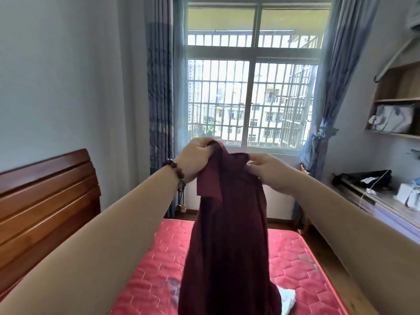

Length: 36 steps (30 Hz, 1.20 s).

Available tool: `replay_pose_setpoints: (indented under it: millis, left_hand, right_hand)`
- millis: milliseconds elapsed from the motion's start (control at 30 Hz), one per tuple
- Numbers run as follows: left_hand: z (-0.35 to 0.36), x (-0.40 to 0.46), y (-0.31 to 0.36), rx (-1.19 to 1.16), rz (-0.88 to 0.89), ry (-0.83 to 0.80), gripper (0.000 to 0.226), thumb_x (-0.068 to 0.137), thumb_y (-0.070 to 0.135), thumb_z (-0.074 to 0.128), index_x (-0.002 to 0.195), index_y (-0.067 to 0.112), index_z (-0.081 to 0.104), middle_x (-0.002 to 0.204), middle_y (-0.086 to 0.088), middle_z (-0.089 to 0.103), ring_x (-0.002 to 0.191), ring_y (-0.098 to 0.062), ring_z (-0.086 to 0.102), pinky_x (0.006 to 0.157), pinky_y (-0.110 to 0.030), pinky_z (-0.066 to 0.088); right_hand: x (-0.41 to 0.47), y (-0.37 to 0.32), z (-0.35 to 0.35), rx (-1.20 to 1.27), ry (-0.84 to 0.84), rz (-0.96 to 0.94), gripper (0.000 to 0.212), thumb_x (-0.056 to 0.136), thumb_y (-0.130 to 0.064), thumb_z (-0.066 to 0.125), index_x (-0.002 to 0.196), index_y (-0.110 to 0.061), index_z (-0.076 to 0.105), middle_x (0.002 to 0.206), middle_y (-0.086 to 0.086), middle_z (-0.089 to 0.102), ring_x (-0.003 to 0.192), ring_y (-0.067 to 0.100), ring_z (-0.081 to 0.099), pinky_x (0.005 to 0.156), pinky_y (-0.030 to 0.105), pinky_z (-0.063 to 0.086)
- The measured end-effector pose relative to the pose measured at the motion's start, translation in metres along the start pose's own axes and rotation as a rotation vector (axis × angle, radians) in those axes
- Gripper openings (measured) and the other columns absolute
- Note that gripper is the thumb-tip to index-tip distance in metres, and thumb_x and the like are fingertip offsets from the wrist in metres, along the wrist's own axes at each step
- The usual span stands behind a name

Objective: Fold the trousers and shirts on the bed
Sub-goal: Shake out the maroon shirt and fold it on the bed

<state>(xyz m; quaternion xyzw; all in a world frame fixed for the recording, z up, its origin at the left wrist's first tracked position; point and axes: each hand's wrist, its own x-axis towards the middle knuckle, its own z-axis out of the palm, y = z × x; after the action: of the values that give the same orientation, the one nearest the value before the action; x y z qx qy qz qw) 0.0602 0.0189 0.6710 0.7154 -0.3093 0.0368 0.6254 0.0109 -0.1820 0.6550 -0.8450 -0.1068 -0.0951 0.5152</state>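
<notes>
Hanging from two raised hands, one dark maroon fabric garment point(229, 235) drapes down in front of the barred window point(250, 87) and over the red quilted mattress point(293, 264) of the bed. The left hand point(195, 160), with one beaded bracelet point(176, 170) at its wrist, has its grip closed round the bunched upper edge of the garment. The right hand point(268, 169) pinches the top edge just beside it. One white crumpled cloth point(287, 298) lies on the mattress, partly hidden behind the garment's lower end. A brown wooden headboard point(45, 201) stands at the left; one wooden surface point(386, 201) with scattered items runs along the right wall.
</notes>
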Motion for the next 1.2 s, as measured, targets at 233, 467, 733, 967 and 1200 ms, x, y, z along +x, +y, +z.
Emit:
replay_pose_setpoints:
  millis: [233, 467, 733, 967, 1200]
  left_hand:
    - [-0.006, -0.003, 0.009, -0.186, -0.099, -0.158, 0.027, 0.09, 0.035, 0.065, 0.087, 0.011, 0.078, 0.088, -0.008, 0.072, 0.07, -0.017, 0.068, 0.065, -0.029, 0.058]
    - [0.019, -0.014, -0.048, -0.305, -0.149, -0.153, 0.017, 0.096, 0.01, 0.056, 0.11, 0.016, 0.063, 0.104, -0.007, 0.066, 0.082, -0.012, 0.066, 0.077, -0.027, 0.057]
    - [0.067, -0.026, -0.095, -0.123, -0.282, -0.456, 0.014, 0.088, 0.001, 0.065, 0.102, 0.003, 0.069, 0.089, 0.001, 0.073, 0.082, -0.012, 0.069, 0.078, -0.027, 0.057]
    - [0.064, -0.028, -0.123, 0.028, -0.242, -0.431, 0.007, 0.091, 0.011, 0.065, 0.09, 0.01, 0.072, 0.081, 0.005, 0.07, 0.073, -0.007, 0.062, 0.085, -0.03, 0.054]
    - [0.004, -0.009, -0.112, 0.491, -0.02, -0.119, 0.024, 0.095, 0.012, 0.059, 0.071, 0.008, 0.063, 0.062, 0.003, 0.057, 0.058, -0.009, 0.048, 0.057, -0.028, 0.04]
  right_hand:
    - [-0.002, 0.004, 0.015, 0.326, 0.249, -0.036, 0.017, 0.096, -0.004, 0.052, 0.103, -0.007, 0.067, 0.082, 0.008, 0.071, 0.072, 0.021, 0.066, 0.062, 0.029, 0.055]
    - [0.004, -0.016, 0.015, 0.4, 0.18, -0.174, 0.03, 0.098, -0.013, 0.052, 0.075, -0.025, 0.067, 0.068, 0.001, 0.067, 0.054, 0.012, 0.06, 0.05, 0.022, 0.05]
    - [0.003, -0.046, -0.016, 0.367, 0.241, -0.306, 0.034, 0.097, -0.013, 0.053, 0.073, -0.029, 0.071, 0.068, -0.003, 0.068, 0.057, 0.011, 0.062, 0.055, 0.023, 0.051]
    - [-0.01, -0.041, -0.103, 0.193, 0.655, -0.306, 0.026, 0.09, -0.02, 0.057, 0.07, -0.032, 0.067, 0.066, -0.005, 0.065, 0.062, 0.016, 0.061, 0.068, 0.039, 0.053]
    - [-0.033, 0.012, -0.156, -0.216, 0.917, -0.127, 0.017, 0.092, -0.026, 0.052, 0.084, -0.032, 0.066, 0.072, -0.007, 0.059, 0.065, 0.01, 0.053, 0.065, 0.029, 0.046]
